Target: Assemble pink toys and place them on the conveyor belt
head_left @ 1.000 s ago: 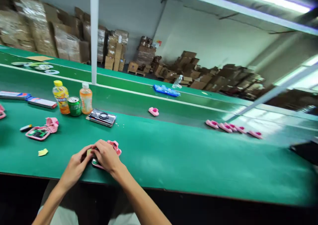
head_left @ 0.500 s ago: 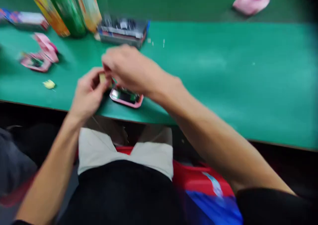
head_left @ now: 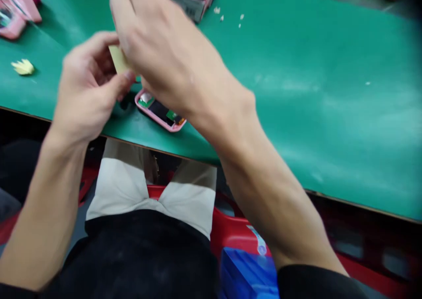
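- The yellow paper strip (head_left: 118, 59) is up in the air, between the two hands. It tilts, with its top end to the left and its low end to the right.
- The left hand (head_left: 88, 84) is half open. Its thumb and fingers pinch the low part of the strip.
- The right hand (head_left: 168, 48) is above the strip and hides its top end. Its fingers bend down, but I cannot tell if they have hold of it.
- The pink plastic case (head_left: 160, 111) lies flat on the green bench top (head_left: 313, 114), just below the strip. Its long side runs from upper left to lower right. The left thumb is nearest to it.
- A second ago the hands covered the case. Now they are up off it.
- A small yellow scrap (head_left: 22, 67) lies off to the left.
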`<state>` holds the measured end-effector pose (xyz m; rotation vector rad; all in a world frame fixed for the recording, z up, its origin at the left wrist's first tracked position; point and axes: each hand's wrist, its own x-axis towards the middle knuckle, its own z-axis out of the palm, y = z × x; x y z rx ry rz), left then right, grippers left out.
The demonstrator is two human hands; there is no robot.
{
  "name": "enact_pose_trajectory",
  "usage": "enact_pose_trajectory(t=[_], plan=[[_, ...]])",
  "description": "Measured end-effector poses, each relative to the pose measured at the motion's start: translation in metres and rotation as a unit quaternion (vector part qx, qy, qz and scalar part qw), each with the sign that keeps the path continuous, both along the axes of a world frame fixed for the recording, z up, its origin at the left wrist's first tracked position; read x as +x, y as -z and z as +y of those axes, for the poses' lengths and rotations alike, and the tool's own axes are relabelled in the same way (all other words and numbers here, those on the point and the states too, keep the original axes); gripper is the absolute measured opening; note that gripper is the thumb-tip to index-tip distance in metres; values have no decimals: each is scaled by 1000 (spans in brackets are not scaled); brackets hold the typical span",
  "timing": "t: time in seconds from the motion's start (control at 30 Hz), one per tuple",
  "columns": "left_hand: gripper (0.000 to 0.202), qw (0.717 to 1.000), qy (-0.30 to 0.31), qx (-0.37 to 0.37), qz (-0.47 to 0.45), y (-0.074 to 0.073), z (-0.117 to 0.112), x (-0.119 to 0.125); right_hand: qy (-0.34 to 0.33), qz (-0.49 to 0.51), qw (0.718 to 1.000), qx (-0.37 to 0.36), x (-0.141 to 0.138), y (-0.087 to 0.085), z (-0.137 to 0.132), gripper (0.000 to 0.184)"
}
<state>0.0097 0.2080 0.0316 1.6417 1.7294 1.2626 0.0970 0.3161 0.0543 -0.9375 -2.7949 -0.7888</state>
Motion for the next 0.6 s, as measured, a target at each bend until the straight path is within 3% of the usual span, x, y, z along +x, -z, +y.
enact_pose_trajectory(t=[0.07,0.13,0.2,0.27,0.37,0.6], plan=[[37,998,-7,-2,-55,2,3,0,-82,18,985,-151,18,-19,-18,86],[31,994,-16,2,-111,5,6,-2,-120,62,969,-207,34,-24,-27,50],[33,986,-21,5,-163,6,9,-3,-154,128,953,-225,42,-17,-27,28],[37,975,-25,-2,-219,5,10,-4,-199,194,936,-215,42,-5,-22,25],[40,952,-31,-18,-304,2,10,-4,-254,236,927,-142,39,7,-15,23],[62,909,27,-54,-413,4,3,-10,-295,214,925,-109,43,4,-15,22]])
